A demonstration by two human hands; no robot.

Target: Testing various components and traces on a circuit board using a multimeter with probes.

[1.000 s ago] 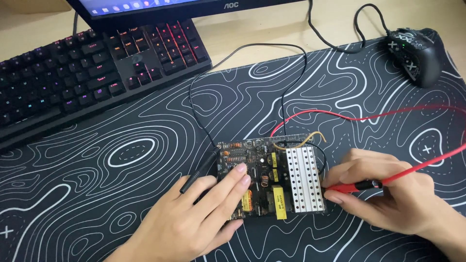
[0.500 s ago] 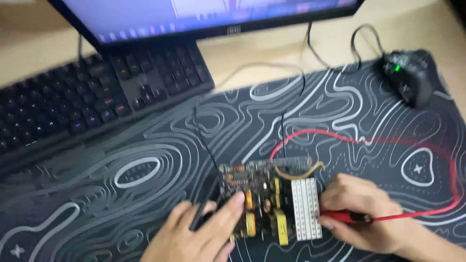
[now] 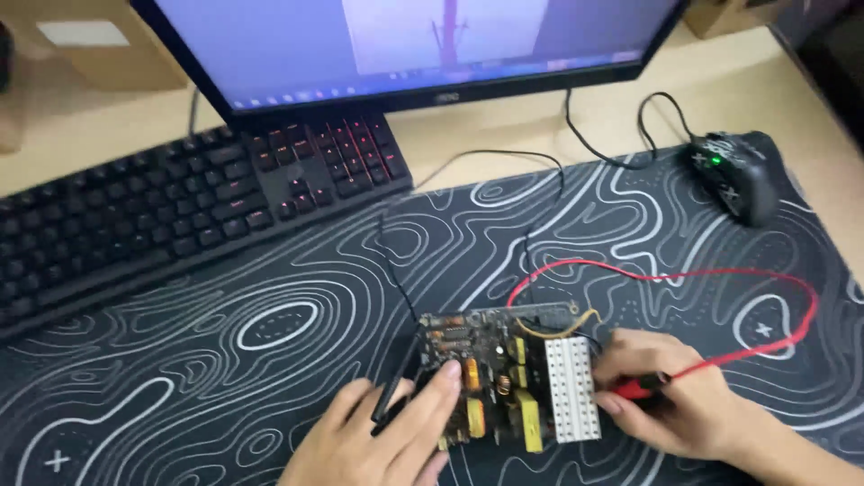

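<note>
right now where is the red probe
In the head view the red probe is at the lower right, pinched in the right hand, its tip next to the white block on the right side of the circuit board.

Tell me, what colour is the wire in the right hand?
Red wire, seen in the head view, running to the right hand.

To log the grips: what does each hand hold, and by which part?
Right hand: red probe, by its handle. Left hand: black probe, along its body, fingers on the circuit board.
</note>
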